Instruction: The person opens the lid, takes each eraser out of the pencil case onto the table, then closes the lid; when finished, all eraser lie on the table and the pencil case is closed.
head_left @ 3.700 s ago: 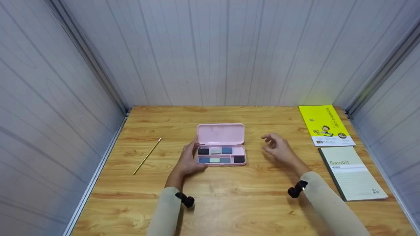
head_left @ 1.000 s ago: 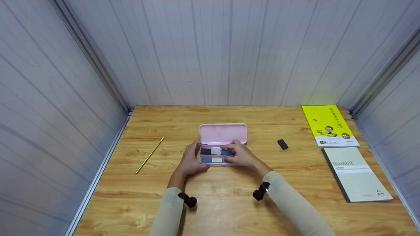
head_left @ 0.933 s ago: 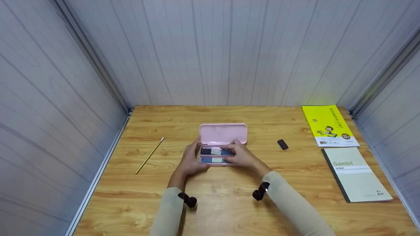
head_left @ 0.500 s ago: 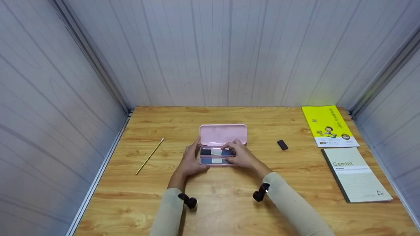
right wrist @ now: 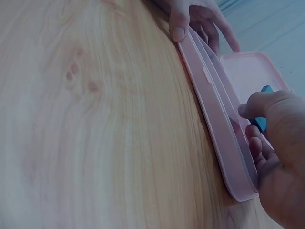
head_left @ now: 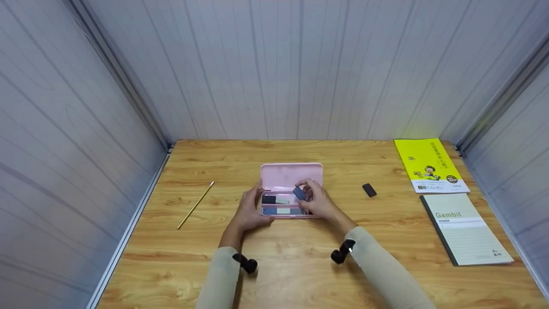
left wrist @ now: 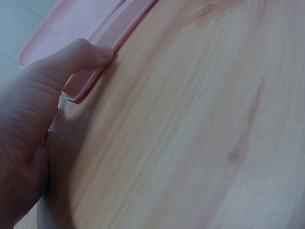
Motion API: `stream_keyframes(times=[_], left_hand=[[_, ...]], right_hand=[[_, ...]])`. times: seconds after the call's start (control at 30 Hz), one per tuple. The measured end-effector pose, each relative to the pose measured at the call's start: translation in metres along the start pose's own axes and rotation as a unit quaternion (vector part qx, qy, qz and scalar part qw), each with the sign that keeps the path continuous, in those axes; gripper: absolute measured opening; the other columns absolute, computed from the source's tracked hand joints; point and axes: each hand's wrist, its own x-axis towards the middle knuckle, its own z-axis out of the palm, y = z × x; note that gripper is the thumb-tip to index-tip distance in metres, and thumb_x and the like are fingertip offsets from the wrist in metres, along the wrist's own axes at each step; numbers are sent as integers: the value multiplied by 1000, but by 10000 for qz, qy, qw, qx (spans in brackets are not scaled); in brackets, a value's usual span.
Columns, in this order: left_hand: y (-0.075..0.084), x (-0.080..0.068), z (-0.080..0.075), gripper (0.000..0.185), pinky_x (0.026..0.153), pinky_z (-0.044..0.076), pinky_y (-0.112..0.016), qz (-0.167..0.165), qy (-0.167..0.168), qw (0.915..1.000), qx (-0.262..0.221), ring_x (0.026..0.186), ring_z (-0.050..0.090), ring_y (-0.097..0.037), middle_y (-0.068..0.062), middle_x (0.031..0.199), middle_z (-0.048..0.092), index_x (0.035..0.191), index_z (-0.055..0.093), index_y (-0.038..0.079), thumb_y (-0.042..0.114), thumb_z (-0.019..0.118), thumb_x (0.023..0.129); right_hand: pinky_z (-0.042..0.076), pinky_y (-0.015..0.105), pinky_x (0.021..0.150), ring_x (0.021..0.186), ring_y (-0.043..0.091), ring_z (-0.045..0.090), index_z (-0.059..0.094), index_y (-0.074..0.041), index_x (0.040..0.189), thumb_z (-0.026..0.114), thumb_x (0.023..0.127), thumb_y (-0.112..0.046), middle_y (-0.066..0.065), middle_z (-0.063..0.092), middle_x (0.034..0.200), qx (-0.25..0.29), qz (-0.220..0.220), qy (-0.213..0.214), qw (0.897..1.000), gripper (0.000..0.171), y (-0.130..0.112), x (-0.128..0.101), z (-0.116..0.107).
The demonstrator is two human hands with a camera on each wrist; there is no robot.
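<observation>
A pink pencil case (head_left: 291, 175) lies with its lid raised at the middle of the table. My left hand (head_left: 248, 209) grips its left end, thumb on the front wall, as the left wrist view also shows. Between thumb and fingers of my right hand (head_left: 321, 202) is a blue eraser (head_left: 299, 193), tilted above the back compartment. A black eraser (head_left: 269, 200) and a whitish eraser (head_left: 282, 201) remain in that compartment. Blue and whitish pieces (head_left: 283, 211) lie in the front one, whose right end my right hand partly hides.
A loose black eraser (head_left: 369, 189) lies right of the case. A gold pencil (head_left: 195, 205) rests at the left. At the right are a yellow booklet (head_left: 429, 165) and a Gambit notebook (head_left: 465, 229). Panel walls (head_left: 274, 77) enclose the table's back and sides.
The black eraser went from the case's front right section to the table at right. My right hand came back to the case and has lifted the blue eraser; my left hand kept its hold.
</observation>
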Motion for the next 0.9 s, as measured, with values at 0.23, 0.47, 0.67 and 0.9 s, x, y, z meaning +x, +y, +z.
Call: stream_keyframes(times=[0.23, 0.47, 0.67, 0.9], left_hand=[[1, -1, -1, 136, 137, 34, -62, 9, -12, 10000, -50, 154, 45, -39, -19, 161, 60, 180, 27, 18, 22, 105, 69], [0, 0, -2, 135, 138, 31, -62, 17, -52, 9999, -131, 155, 44, -38, -18, 163, 60, 181, 27, 19, 22, 105, 69], [-1, 1, -2, 136, 137, 32, -62, 87, -87, 9999, -4, 156, 43, -38, -18, 164, 61, 181, 26, 17, 26, 104, 70], [-2, 2, -1, 137, 135, 33, -64, 152, -65, 9999, 49, 155, 44, -40, -20, 164, 62, 181, 26, 15, 27, 105, 68]], right_hand=[[51, 20, 81, 93, 18, 61, 69, -1, 140, 85, 94, 0, 22, 68, 111, -6, -29, -123, 9999, 49, 1, 1, -1], [51, 21, 83, 95, 19, 62, 69, -2, 141, 85, 95, -1, 21, 68, 113, -50, -52, -193, 9998, 49, -1, 1, -7], [52, 20, 81, 91, 15, 62, 68, 1, 142, 83, 95, 1, 24, 68, 114, 15, -66, -198, 9998, 49, -3, -1, -17], [51, 24, 86, 98, 20, 61, 66, -3, 146, 81, 97, 2, 20, 66, 119, -21, 257, -227, 9994, 51, -1, -9, -35]])
